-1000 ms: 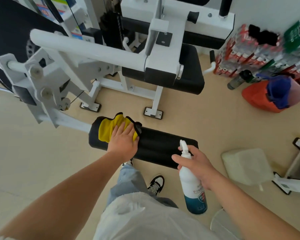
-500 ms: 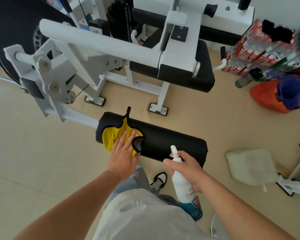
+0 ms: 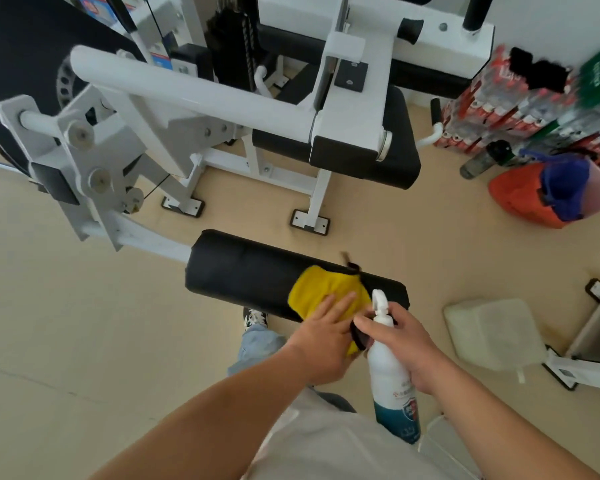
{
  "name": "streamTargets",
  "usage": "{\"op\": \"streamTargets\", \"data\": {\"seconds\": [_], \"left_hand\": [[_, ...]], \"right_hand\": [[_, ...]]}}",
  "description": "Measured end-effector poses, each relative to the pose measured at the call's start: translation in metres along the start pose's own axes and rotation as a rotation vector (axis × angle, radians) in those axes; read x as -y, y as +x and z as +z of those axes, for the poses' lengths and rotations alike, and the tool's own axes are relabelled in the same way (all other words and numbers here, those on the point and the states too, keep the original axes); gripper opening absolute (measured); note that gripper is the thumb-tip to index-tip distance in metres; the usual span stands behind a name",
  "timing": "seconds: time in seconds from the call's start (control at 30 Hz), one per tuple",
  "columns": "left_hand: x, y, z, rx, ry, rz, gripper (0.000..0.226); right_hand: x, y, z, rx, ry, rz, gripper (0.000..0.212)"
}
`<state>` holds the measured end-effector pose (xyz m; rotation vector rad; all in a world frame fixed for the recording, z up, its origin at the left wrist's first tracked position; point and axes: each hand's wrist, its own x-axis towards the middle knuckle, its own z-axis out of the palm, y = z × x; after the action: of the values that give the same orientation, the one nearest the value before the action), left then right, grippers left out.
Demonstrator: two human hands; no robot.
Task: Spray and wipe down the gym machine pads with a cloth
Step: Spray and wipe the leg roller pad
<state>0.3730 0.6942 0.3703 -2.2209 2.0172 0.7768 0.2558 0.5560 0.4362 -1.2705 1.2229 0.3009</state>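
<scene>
Left hand (image 3: 321, 336) flat on the yellow cloth (image 3: 323, 284), right hand (image 3: 406, 344) clamped round the spray bottle (image 3: 390, 375).
The left fingers lie straight, pressing the cloth onto the near side of the black roller pad (image 3: 250, 271), close to its right end. The right hand's fingers curl round the bottle's neck, nozzle upright just beside the cloth, with the two hands almost touching. The pad runs uncovered leftward to its end at the white frame arm (image 3: 146, 245). Beige floor (image 3: 66, 323) lies open to the left. A white container (image 3: 492, 332) sits near on the right, an orange bag (image 3: 520, 199) farther off.
</scene>
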Motion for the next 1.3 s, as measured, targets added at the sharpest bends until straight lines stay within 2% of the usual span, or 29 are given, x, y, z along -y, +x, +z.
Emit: {"op": "streamTargets", "data": {"seconds": [0.07,0.13,0.27,0.33,0.43,0.5,0.57,0.67,0.73,0.8,0.87,0.97,1.03,1.17,1.3], "left_hand": [[0.010,0.003,0.001,-0.006,0.064,0.058,0.067],[0.032,-0.007,-0.003,-0.069,0.082,-0.018,0.070],[0.104,-0.060,-0.008,-0.279,-0.034,-0.365,0.076],[0.140,-0.095,-0.008,-0.352,-0.097,-0.593,0.070],[0.158,-0.103,-0.015,-0.229,-0.252,-0.900,0.065],[0.139,-0.073,-0.025,-0.246,-0.298,-0.986,0.065],[0.103,-0.037,-0.032,-0.191,-0.223,-0.843,0.066],[0.043,-0.005,-0.020,-0.060,-0.096,-0.458,0.066],[0.033,-0.005,-0.019,-0.034,-0.064,-0.294,0.071],[0.056,-0.017,-0.024,-0.044,-0.032,-0.192,0.073],[0.095,-0.034,-0.025,-0.106,-0.020,-0.244,0.070],[0.139,-0.058,-0.029,-0.230,-0.189,-0.661,0.064],[0.138,-0.053,-0.033,-0.207,-0.221,-0.802,0.069],[0.084,-0.006,-0.043,-0.226,-0.162,-0.743,0.070],[0.009,0.043,-0.047,-0.131,-0.133,-0.499,0.066]], "right_hand": [[0.002,0.001,-0.005,-0.006,0.001,0.003,0.038],[0.002,0.003,-0.009,-0.002,-0.004,0.002,0.040],[0.008,0.009,-0.010,0.032,-0.024,-0.011,0.040],[0.013,0.011,-0.007,0.041,-0.021,-0.018,0.040],[0.016,0.013,-0.006,0.058,-0.013,-0.019,0.044],[0.018,0.014,-0.007,0.056,-0.004,-0.018,0.046],[0.018,0.014,-0.009,0.051,0.006,-0.028,0.041],[0.020,0.012,-0.013,0.038,0.010,-0.031,0.042],[0.021,0.009,-0.017,0.033,-0.002,-0.037,0.051],[0.022,0.007,-0.021,0.039,-0.010,-0.048,0.047],[0.021,0.005,-0.024,0.043,-0.018,-0.053,0.040],[0.018,0.001,-0.031,0.036,0.018,-0.043,0.036],[0.014,-0.002,-0.035,0.021,0.058,-0.025,0.036],[0.003,-0.008,-0.046,-0.016,0.095,-0.016,0.038],[-0.006,-0.015,-0.061,-0.050,0.109,-0.024,0.036]]}}
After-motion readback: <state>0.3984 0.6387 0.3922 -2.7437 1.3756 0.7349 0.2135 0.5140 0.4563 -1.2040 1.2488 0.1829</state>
